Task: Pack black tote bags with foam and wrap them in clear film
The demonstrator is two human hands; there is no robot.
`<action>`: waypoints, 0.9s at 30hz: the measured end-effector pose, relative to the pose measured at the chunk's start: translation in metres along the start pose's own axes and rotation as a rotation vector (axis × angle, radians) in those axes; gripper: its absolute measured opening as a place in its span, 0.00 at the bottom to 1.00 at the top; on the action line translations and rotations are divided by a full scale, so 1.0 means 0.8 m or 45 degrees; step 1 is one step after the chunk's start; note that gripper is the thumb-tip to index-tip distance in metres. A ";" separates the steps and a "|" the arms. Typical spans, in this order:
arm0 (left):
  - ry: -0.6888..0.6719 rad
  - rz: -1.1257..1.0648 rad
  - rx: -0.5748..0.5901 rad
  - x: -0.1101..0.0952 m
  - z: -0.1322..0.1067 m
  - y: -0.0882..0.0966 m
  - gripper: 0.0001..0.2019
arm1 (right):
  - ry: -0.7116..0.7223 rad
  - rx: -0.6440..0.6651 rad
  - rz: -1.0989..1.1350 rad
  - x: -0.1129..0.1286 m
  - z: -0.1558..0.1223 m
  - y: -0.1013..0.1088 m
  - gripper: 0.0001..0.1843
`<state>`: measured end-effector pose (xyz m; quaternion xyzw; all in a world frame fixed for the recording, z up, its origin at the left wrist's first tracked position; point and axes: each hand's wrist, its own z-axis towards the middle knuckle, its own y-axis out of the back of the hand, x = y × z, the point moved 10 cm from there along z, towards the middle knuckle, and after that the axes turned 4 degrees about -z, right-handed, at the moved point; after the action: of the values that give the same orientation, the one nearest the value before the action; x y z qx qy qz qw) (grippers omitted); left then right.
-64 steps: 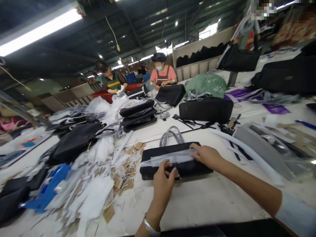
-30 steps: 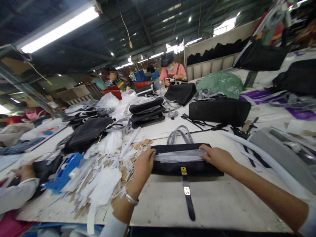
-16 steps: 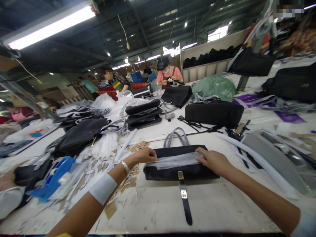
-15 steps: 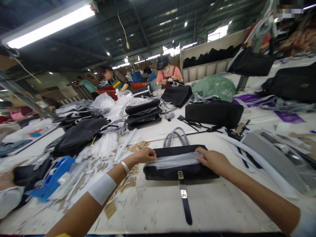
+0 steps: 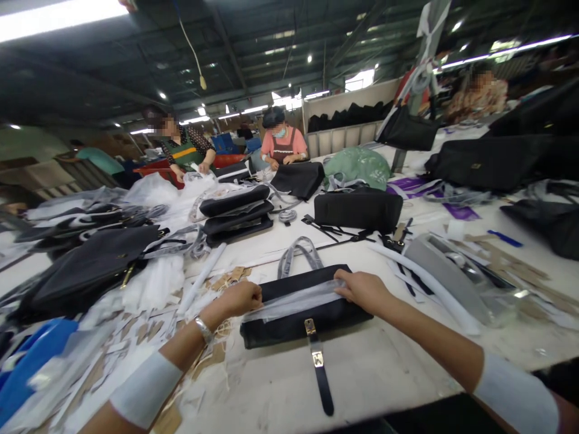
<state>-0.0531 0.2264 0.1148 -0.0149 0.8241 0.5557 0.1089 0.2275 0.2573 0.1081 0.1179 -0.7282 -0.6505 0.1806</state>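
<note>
A black handbag [image 5: 289,330] lies on the white table in front of me, its buckled strap [image 5: 320,367] hanging toward the near edge. Across its top stretches a strip of translucent plastic wrap [image 5: 296,299]. My left hand [image 5: 242,297] pinches the wrap's left end with curled fingers, and my right hand [image 5: 364,290] pinches the right end. Behind the bag stand its handles [image 5: 299,256], covered in clear plastic. The fingertips of both hands are partly hidden.
Paper scraps [image 5: 149,331] and a blue tape dispenser [image 5: 36,355] are on the left. Stacked black bags [image 5: 237,214] stand farther back. A grey machine-like object [image 5: 446,271] and a white tube [image 5: 434,289] lie right. Two co-workers [image 5: 283,144] work across the table.
My view has turned to the right, so the scene shifts left. Both hands still hold the wrap, and the handbag now sits slightly angled in view.
</note>
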 end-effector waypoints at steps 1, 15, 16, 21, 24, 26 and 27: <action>0.019 0.030 -0.042 -0.003 -0.003 0.006 0.03 | -0.005 -0.001 0.004 -0.001 0.001 0.000 0.13; -0.745 -0.135 -0.568 -0.225 0.008 -0.058 0.21 | -0.037 -0.016 0.150 -0.013 0.006 0.000 0.16; -0.747 -0.127 -0.588 -0.222 0.007 -0.063 0.22 | -0.039 -0.015 0.166 -0.014 0.006 0.000 0.17; -0.740 -0.034 -0.634 -0.216 -0.003 -0.075 0.25 | -0.091 -0.033 0.210 -0.026 0.002 0.002 0.21; -0.741 0.038 -0.631 -0.219 -0.003 -0.080 0.25 | -0.162 -0.102 0.184 -0.038 -0.014 0.008 0.22; -0.747 0.078 -0.648 -0.220 -0.002 -0.083 0.25 | -0.203 -0.149 0.156 -0.053 -0.035 0.015 0.22; -0.749 0.097 -0.665 -0.219 0.000 -0.084 0.25 | -0.212 -0.162 0.158 -0.063 -0.048 0.019 0.20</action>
<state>0.1275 0.1837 0.0876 0.1484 0.5885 0.7309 0.3123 0.2898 0.2451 0.1210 0.0065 -0.7038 -0.6906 0.1664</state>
